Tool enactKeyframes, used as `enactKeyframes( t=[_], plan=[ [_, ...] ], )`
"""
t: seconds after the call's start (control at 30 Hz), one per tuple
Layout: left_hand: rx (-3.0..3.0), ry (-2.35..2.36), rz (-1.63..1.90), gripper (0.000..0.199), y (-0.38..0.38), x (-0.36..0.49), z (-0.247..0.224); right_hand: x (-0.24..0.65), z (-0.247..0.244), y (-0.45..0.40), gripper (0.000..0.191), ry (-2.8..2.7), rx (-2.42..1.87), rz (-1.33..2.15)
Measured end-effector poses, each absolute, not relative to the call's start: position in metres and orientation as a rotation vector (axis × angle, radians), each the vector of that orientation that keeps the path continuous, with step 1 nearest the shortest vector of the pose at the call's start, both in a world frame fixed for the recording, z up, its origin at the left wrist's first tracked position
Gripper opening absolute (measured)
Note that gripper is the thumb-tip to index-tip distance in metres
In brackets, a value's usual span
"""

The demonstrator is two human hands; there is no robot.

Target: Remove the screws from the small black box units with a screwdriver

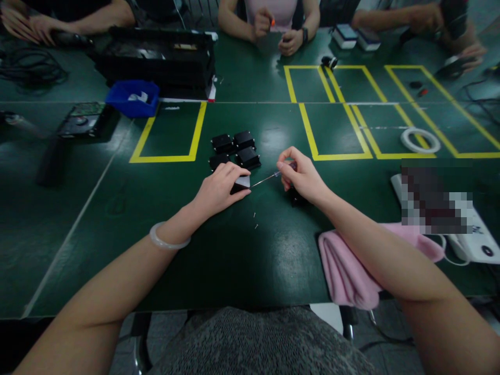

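My left hand is closed round a small black box with a pale upper face, holding it on the green table. In my right hand is a screwdriver, its shaft slanting down to the left. The screwdriver's tip meets the right edge of the box, though the exact contact point is too small to make out. Several similar black boxes stand just beyond my left hand. A dark part lies below my right hand, partly hidden by it. Two tiny screws rest on the table nearer to me.
A pink cloth lies under my right forearm, beside a white power bank-like device. A white tape ring is at the right. Beyond are a blue bin, a large black case and co-workers' hands.
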State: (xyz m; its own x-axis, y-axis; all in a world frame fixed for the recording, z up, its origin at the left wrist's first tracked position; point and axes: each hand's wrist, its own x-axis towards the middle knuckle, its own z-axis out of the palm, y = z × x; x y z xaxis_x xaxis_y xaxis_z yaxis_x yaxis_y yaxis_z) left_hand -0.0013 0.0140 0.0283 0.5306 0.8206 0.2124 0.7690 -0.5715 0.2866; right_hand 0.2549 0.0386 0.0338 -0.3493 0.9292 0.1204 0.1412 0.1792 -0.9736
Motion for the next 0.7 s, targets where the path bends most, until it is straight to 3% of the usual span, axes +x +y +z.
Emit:
enactKeyframes(
  t=[0.7],
  plan=[
    [2.63,1.358,0.48,0.037,0.0148,-0.0017,0.028,0.2544,0.034,0.0392,0.024,-1.66,-1.026,1.251]
  ],
)
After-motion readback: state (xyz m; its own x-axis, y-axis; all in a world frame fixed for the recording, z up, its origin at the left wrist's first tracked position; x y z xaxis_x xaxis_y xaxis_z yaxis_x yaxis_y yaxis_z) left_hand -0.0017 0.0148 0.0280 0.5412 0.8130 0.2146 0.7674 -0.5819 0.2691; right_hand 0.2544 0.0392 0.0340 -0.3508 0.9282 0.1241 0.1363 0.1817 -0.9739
